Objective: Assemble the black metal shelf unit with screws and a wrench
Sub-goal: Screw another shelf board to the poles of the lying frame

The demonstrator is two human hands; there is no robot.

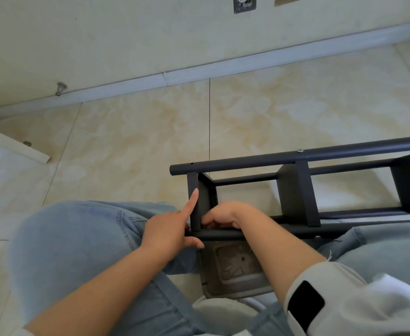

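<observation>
Black metal shelf unit [298,190] lies on its side on the tiled floor [296,110], its near end between the seated person's knees; the end shelf panel [200,204] sits between the far tube [284,157] and the near tube [223,235]. Left hand [170,229]: index finger straight and laid along the panel's outer edge, remaining fingers loosely around the near tube, steadying. Right hand [225,214]: fingers curled in just behind the panel at its joint with the near tube; cannot tell whether it pinches a screw or a wrench, neither is visible. Judgement: step in hand is fastening this end panel to the near tube. To do it well, keep the panel square and its hole lined up, start the thread by fingertip, tighten only once it runs true; a silver screw head [300,150] already shows at the next panel on the far tube. Room: cream marbled tiles, pale baseboard [199,71], cream wall, a door stop [61,88] above the baseboard, a grey tray [233,267] on the floor beneath the hands.
</observation>
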